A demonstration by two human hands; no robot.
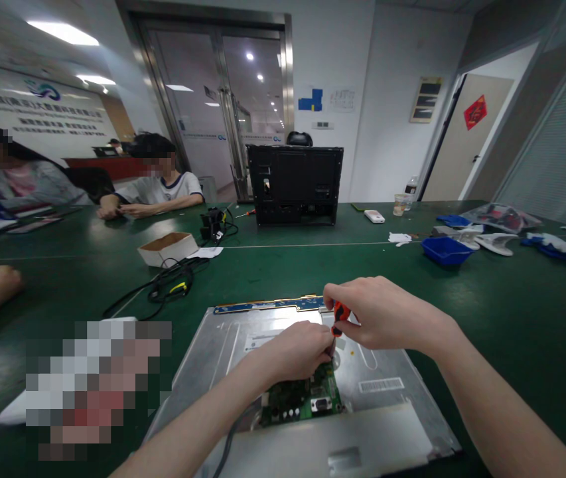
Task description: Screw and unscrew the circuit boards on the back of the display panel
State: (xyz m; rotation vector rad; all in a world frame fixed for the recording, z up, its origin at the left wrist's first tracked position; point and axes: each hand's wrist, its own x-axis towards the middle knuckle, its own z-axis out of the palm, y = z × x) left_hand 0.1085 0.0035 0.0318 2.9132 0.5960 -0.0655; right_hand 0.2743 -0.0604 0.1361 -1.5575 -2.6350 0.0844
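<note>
Our right grip (379,312) clasps the orange-and-black screwdriver (341,315), its long axis running steeply down to our left grip (297,348), whose hold we cannot tell, nearer the green circuit board (302,398) below.

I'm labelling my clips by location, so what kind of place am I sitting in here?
Probably an office or meeting room used for electronics work: a big green table holds an opened metal panel with a circuit board, and glass doors stand beyond.

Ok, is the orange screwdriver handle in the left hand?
No, the right hand grips the handle, while the left hand is over the circuit board.
</note>
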